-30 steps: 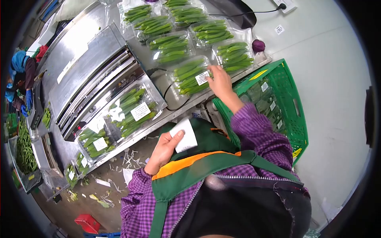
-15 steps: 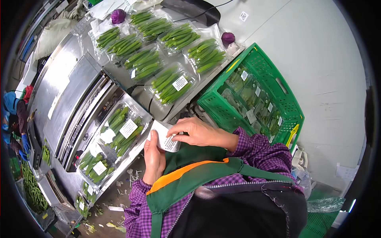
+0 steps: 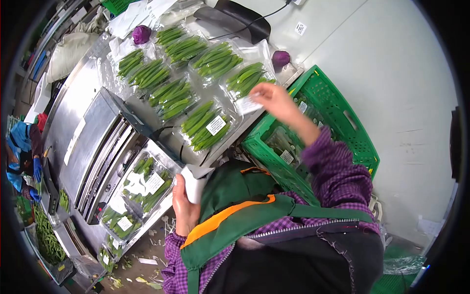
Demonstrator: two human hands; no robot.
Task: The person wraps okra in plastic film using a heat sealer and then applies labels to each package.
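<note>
My left hand (image 3: 186, 208) grips a folded strip of white labels (image 3: 195, 186) in front of the apron, beside the bench edge. Stretched out over the bench, my right hand (image 3: 274, 100) pinches a white label (image 3: 248, 105) between thumb and fingers. The label overlaps the lower edge of a clear pack of long green pods, like okra (image 3: 245, 78). Just left of it lies a similar pack bearing a printed label (image 3: 215, 125). Several more packs of pods (image 3: 185, 49) cover the bench behind, in clear wrapping.
A green crate (image 3: 342, 98) holding labelled packs stands right of the bench. Left is a metal wrapping machine (image 3: 93, 142) with packs in front of it. Purple round vegetables (image 3: 281, 59) sit by the packs. At far left a person in blue gloves (image 3: 37, 169) works.
My right hand has left the label strip and moved up and right to the nearest right-hand pack, carrying a label. My left hand keeps the strip, slightly lower.
</note>
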